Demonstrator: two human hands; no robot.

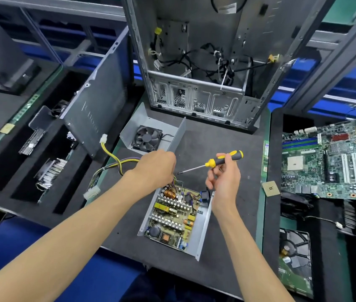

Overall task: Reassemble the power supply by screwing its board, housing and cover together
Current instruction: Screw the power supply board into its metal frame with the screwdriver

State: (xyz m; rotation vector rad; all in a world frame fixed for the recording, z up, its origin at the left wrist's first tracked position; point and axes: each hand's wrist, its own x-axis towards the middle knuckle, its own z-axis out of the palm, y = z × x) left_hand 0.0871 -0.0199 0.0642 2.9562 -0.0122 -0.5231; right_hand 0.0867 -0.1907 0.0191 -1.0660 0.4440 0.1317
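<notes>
Two hands are seen above a grey mat [227, 144]. A screwdriver [214, 163] is gripped by the curled fingers of the right hand [224, 182]. The left hand [156, 168], fingers bunched, is held at its tip. The board [172, 214] is seated in the housing [204, 232]; the cover [151, 134], with fan, is laid behind.

No text, label or number can be read anywhere; the motherboard [325, 162] markings are too small.
</notes>
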